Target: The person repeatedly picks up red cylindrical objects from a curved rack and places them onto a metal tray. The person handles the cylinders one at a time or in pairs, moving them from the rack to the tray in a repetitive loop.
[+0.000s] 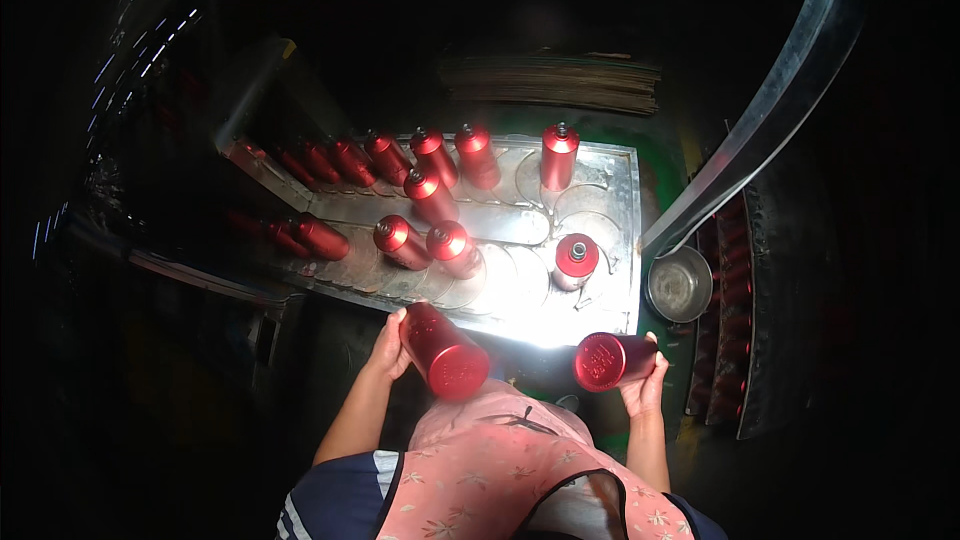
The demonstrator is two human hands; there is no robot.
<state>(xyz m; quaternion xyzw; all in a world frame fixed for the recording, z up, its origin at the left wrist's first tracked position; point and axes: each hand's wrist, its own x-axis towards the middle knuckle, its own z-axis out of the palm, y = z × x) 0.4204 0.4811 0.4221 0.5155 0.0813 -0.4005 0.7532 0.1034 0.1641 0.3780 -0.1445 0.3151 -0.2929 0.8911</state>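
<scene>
Two red metal bottles are in my hands, just in front of the near edge of a metal conveyor table (622, 230). My left hand (390, 345) grips one bottle (445, 352) near its far end, its round base tilted toward me. My right hand (648, 380) is closed round the neck end of the other bottle (612, 362), which lies sideways with its base pointing left. Standing on the brightly lit table beyond are several more red bottles; the nearest upright one (576, 260) is at the right, another (560, 155) behind it.
A round metal bowl (680, 285) sits right of the table, beside racks holding rows of red bottles (735, 290). A curved metal strip (770, 110) rises at the right. Behind the table lies a stack of flat sheets (550, 82). More bottles (320, 235) stand toward the dark left.
</scene>
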